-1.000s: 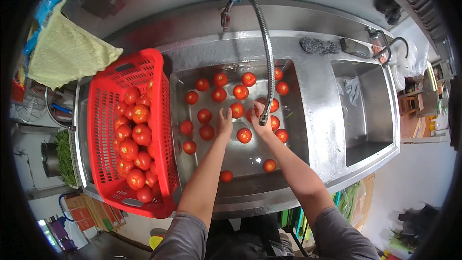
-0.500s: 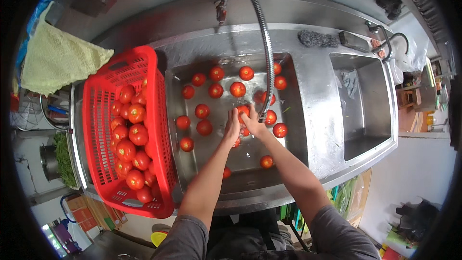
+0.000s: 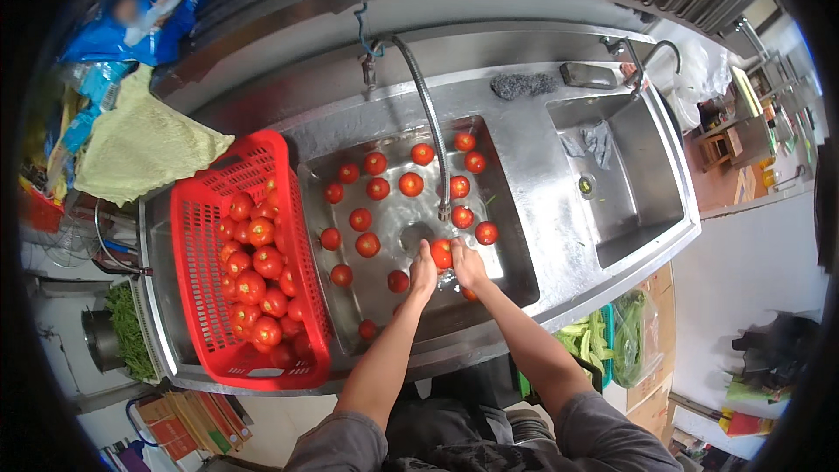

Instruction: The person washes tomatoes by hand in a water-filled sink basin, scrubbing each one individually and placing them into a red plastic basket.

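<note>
On the far left I see a pale yellow cloth [image 3: 149, 140]; beside it is a red basket [image 3: 284, 166] with lots of tomatoes [image 3: 250, 287] inside; then comes a big sink [image 3: 514, 267] with more tomatoes spread about; in it my left grip [image 3: 423, 273] and right grip [image 3: 470, 267] pinch one red tomato [image 3: 440, 254] between them, near the hose [image 3: 431, 109] end; on the right is a smaller sink [image 3: 642, 201] with a grey rag [image 3: 599, 145].

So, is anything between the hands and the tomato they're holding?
No, nothing I can see: the hands hold the tomato from both sides. The metal hose ends beyond it, not between.
</note>
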A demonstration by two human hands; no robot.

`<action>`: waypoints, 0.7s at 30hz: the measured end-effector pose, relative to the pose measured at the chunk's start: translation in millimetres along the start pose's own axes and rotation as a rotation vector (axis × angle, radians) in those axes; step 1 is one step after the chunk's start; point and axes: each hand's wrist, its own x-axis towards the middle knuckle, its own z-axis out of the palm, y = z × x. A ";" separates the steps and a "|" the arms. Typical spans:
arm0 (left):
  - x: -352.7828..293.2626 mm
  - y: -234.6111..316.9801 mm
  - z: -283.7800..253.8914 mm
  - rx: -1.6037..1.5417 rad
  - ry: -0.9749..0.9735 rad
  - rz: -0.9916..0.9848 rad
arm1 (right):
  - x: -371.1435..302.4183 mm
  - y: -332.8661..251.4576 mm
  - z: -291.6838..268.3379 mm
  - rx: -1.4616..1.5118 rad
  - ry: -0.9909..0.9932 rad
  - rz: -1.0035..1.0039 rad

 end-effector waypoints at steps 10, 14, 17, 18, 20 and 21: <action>-111.5 109.2 -62.2 0.068 -0.301 0.293 | -102.6 -82.6 -60.1 0.540 -0.109 -0.080; -138.2 153.3 -95.2 0.055 -0.287 0.634 | -142.2 -152.7 -92.2 0.333 0.164 -0.457; -194.3 200.9 -122.9 0.045 -0.239 0.985 | -179.3 -199.9 -109.5 0.278 0.441 -0.729; -196.0 205.7 -122.9 -0.009 -0.231 1.011 | -187.0 -214.0 -107.7 0.273 0.539 -0.786; -149.1 190.7 -122.0 -0.012 -0.216 0.781 | -176.9 -237.1 -91.8 0.294 0.513 -0.518; -117.3 183.5 -115.5 0.034 -0.237 0.533 | -135.4 -212.0 -76.8 0.301 0.500 -0.463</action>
